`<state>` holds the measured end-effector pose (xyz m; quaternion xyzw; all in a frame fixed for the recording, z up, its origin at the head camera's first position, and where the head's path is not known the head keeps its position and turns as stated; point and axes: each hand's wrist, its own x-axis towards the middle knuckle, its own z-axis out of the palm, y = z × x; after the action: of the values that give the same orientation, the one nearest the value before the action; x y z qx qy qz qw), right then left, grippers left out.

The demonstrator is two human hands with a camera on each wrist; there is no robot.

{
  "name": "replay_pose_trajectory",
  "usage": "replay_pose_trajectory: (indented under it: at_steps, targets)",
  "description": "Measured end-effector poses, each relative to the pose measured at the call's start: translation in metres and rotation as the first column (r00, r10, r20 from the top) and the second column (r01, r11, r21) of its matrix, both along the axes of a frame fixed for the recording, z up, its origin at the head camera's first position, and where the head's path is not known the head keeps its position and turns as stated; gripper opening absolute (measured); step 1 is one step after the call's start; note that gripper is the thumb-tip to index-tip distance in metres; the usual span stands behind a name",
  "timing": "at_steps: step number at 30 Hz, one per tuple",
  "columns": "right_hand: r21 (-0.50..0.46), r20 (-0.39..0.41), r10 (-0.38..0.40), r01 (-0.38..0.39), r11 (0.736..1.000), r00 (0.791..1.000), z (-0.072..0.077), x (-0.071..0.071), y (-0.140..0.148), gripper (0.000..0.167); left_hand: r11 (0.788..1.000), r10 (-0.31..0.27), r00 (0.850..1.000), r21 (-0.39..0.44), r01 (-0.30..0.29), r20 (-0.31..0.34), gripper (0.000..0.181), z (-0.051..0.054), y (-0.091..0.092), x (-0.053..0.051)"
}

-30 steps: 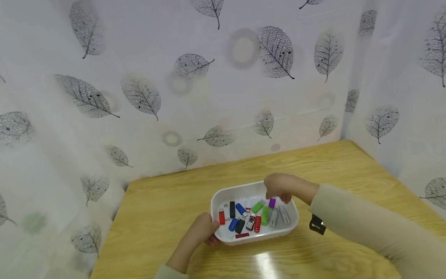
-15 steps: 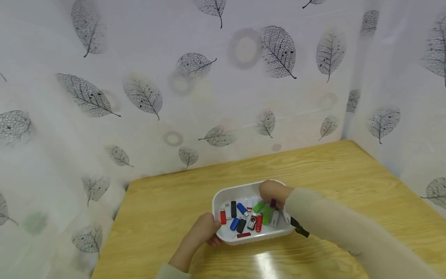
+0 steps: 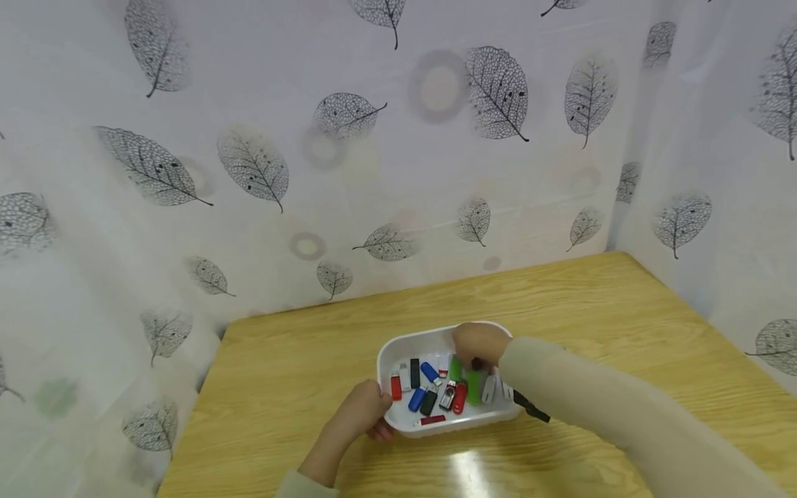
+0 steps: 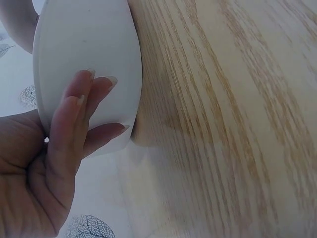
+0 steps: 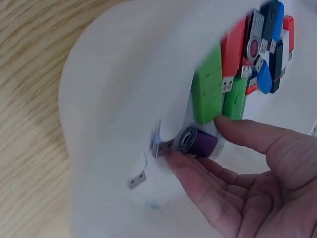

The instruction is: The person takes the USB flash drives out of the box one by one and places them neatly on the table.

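A white plastic tray [image 3: 407, 427] on the table holds several USB sticks. My left hand [image 3: 360, 409] grips its left end; in the left wrist view the fingers [image 4: 69, 116] lie against the tray's outer wall. My right hand [image 3: 478, 342] reaches into the right part of the tray. In the right wrist view its thumb touches the end of a green USB stick [image 5: 207, 91], and a forefinger is at a white stick's metal plug [image 5: 163, 148]. A purple USB stick [image 5: 204, 144] lies between thumb and fingers. A second green stick [image 5: 235, 99] lies beside the first.
Red [image 3: 396, 387], blue [image 3: 429, 373] and black [image 3: 415, 373] USB sticks lie in the tray's left and middle. Wood-grain table [image 3: 299, 360] surrounds the tray. A leaf-patterned curtain [image 3: 280, 104] stands behind it. A black strap [image 3: 531, 407] hangs by the right sleeve.
My right hand has moved left and down into the tray. The green stick by it has turned from slanted to nearly upright, and the purple stick has shifted slightly left. The left hand stays put.
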<state>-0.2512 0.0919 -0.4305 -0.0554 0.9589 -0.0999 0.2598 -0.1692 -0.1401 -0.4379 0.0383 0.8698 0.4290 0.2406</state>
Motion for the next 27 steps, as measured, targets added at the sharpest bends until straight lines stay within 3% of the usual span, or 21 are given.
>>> replay_pose_trajectory:
  at_steps: [4,10,13,16,22,24,27]
  targets:
    - [-0.017,-0.067,0.048,-0.049,0.999,0.997,-0.006,0.002,-0.003,0.012,1.000,0.000,1.000,0.003,0.000,0.002,0.019,-0.001,0.000,0.001]
    - [-0.184,-0.057,-0.055,0.043,0.982,0.997,-0.002,0.009,-0.008,0.015,1.000,-0.002,1.000,0.010,0.002,-0.013,0.019,-0.002,0.003,0.000]
    - [-0.155,-0.076,-0.026,0.013,0.988,0.997,0.004,0.013,-0.011,0.014,1.000,-0.003,1.000,0.013,0.003,-0.007,0.018,-0.001,0.004,0.000]
    - [-0.107,-0.128,0.056,-0.070,0.992,0.990,0.005,0.014,-0.012,0.016,1.000,-0.006,1.000,0.018,0.006,0.002,0.018,0.000,0.003,-0.002]
    - [-0.030,-0.212,0.202,-0.213,0.977,0.956,-0.001,0.011,-0.014,0.021,1.000,-0.006,1.000,0.015,0.006,0.003,0.018,-0.001,-0.002,-0.006]
    - [-0.021,-0.201,0.209,-0.217,0.976,0.957,-0.003,0.009,-0.014,0.022,1.000,-0.004,1.000,0.015,0.004,0.005,0.018,-0.001,-0.003,-0.007]
    - [-0.021,-0.139,0.175,-0.180,0.983,0.975,-0.003,0.006,-0.013,0.022,1.000,-0.010,1.000,0.017,0.010,0.000,0.018,-0.001,-0.004,-0.008]
